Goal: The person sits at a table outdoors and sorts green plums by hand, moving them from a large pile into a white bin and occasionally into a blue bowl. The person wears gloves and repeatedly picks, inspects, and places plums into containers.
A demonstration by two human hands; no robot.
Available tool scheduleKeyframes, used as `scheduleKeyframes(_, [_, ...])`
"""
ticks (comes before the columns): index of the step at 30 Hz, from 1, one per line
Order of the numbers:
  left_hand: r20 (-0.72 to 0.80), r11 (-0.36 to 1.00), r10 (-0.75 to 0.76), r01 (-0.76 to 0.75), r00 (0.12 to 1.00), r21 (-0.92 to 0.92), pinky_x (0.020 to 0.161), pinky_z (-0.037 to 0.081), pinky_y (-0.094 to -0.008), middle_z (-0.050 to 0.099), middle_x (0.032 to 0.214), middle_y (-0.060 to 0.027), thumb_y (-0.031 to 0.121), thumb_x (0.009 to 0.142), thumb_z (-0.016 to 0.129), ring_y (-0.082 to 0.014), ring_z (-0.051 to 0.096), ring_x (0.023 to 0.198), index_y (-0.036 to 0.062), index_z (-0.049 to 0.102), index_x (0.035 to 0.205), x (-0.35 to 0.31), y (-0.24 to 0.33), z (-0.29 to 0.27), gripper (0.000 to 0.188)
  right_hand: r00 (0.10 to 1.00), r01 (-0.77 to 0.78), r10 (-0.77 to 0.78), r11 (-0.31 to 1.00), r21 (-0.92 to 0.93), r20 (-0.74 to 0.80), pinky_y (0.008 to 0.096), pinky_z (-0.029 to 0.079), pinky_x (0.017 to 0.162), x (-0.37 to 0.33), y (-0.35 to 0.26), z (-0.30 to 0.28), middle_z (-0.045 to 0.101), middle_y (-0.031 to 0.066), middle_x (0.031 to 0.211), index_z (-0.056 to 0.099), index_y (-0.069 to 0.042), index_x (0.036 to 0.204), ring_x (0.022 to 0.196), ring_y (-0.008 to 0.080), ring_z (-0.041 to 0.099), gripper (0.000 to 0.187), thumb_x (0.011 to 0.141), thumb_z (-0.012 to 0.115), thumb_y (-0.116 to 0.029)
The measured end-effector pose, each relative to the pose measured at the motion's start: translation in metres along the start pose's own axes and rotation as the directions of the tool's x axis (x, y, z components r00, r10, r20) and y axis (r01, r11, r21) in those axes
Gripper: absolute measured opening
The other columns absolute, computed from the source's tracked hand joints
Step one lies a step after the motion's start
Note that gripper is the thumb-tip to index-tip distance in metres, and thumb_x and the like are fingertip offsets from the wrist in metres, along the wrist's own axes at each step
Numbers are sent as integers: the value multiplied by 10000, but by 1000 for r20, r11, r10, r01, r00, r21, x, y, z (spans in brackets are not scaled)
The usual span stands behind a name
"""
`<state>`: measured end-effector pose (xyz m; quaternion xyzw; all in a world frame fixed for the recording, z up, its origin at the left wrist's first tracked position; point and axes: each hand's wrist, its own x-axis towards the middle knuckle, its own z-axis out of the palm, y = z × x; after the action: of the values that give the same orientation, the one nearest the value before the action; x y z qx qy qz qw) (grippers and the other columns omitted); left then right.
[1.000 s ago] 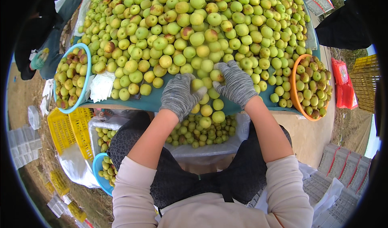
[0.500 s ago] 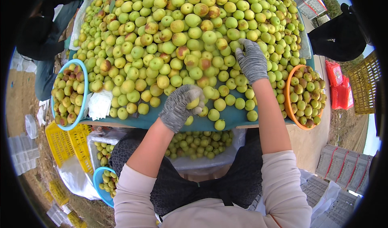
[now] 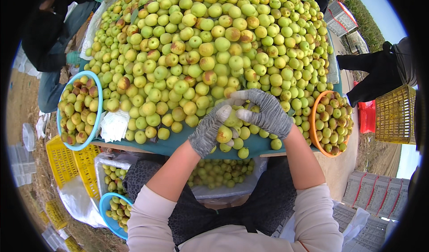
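Both my hands wear grey knit gloves with pale fingertips and meet over the near edge of a heap of jujubes [image 3: 181,87], small, round and yellow-green with reddish-brown patches. My left hand [image 3: 209,129] is closed around a yellowish jujube [image 3: 224,135], its thumb on top. Close against it, my right hand [image 3: 269,115] curls its fingers and thumb toward a greener jujube [image 3: 232,118] between the two hands. Part of that fruit is hidden by the fingers. Loose jujubes lie just below the hands on the blue-green cloth [image 3: 178,141].
A blue basket [image 3: 100,101] at left and an orange basket [image 3: 312,129] at right hold browner jujubes. More fill a lined crate [image 3: 257,174] beneath the table edge. White papers [image 3: 115,126] lie on the cloth. Other people stand at far left [image 3: 49,37] and right [image 3: 380,66]; yellow crates [image 3: 395,113] stand nearby.
My right hand has come back from the heap, down and left, to meet my left hand. The left hand has shifted slightly right, still gripping a jujube. The view has turned a little.
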<state>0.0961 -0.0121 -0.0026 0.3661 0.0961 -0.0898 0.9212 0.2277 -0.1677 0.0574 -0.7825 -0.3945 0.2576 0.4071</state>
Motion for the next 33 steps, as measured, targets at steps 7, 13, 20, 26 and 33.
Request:
scheduleKeyframes(7, [-195, 938, 76, -137, 978, -318, 446, 536, -341, 610, 795, -83, 468, 835, 681, -217, 617, 613, 96, 531, 1082, -2, 9, -7, 471, 949, -165, -122, 591, -790, -290, 435, 535, 774, 105, -6, 13, 568, 159, 1107, 591, -103, 1183, 944, 331, 627, 323, 888, 598, -235])
scheduleKeyframes(13, [-425, 865, 73, -269, 902, -423, 457, 497, -319, 571, 762, -41, 554, 801, 676, -173, 584, 642, 131, 527, 1024, -8, 24, -15, 501, 968, -232, 75, 629, -742, -239, 441, 520, 797, 55, 3, 30, 555, 155, 1104, 507, -152, 1282, 947, 312, 619, 421, 891, 571, -294])
scheduleKeyframes(20, [-538, 851, 101, -353, 837, -390, 452, 524, -298, 569, 783, -40, 558, 806, 667, -177, 598, 628, 119, 531, 1018, -10, 22, -11, 506, 942, 56, -301, 572, -819, -146, 423, 501, 804, 86, -16, 57, 560, 144, 1153, 584, -86, 1177, 926, 291, 599, 382, 853, 591, -288])
scheduleKeyframes(26, [-528, 843, 132, -375, 839, -385, 440, 538, -321, 598, 805, -77, 555, 796, 683, -194, 629, 640, 83, 529, 1050, -15, 26, -18, 558, 977, -53, -153, 487, -872, -145, 423, 502, 819, 111, -14, 91, 551, 140, 1131, 583, -85, 1127, 1004, 299, 566, 342, 834, 612, -259])
scheduleKeyframes(33, [-509, 793, 139, -404, 849, -457, 478, 464, -309, 562, 805, -8, 572, 812, 654, -161, 557, 633, 174, 543, 1023, -29, 44, -17, 464, 929, -74, -192, 742, -666, -317, 396, 515, 787, 68, 7, 70, 599, 127, 919, 581, -73, 1020, 860, 289, 602, 268, 804, 677, -199])
